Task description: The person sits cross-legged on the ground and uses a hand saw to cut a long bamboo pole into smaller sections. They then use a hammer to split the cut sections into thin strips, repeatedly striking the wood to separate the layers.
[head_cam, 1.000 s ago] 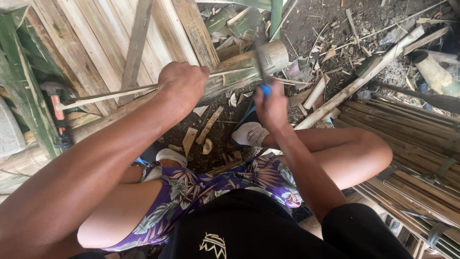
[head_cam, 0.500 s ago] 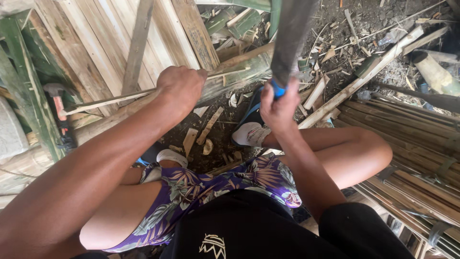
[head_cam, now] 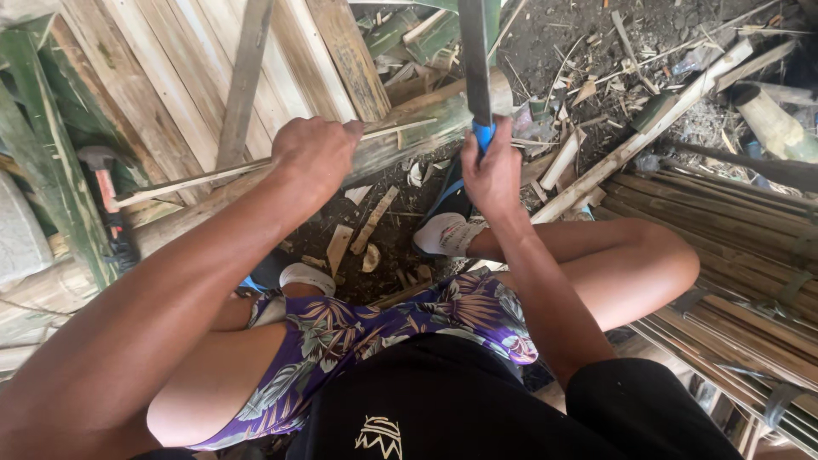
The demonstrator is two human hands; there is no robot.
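Observation:
My left hand (head_cam: 317, 155) grips a thin pale bamboo strip (head_cam: 183, 181) that lies across a thick bamboo log (head_cam: 409, 136) in front of my knees. My right hand (head_cam: 492, 175) is closed around the blue handle of a long dark blade (head_cam: 475, 55). The blade points up and away from me, raised above the log's right end. Both hands sit close together over the log, the strip running out to the left.
A red-handled hammer (head_cam: 106, 192) lies at the left beside green bamboo (head_cam: 43, 162). Split bamboo slats (head_cam: 179, 77) lean behind the log. Bundled strips (head_cam: 733, 281) lie at the right. Chips and offcuts (head_cam: 366, 230) litter the dirt near my white shoes (head_cam: 443, 234).
My right hand has swung the blade from low near the log to raised upright. My left hand and the strip have stayed in place.

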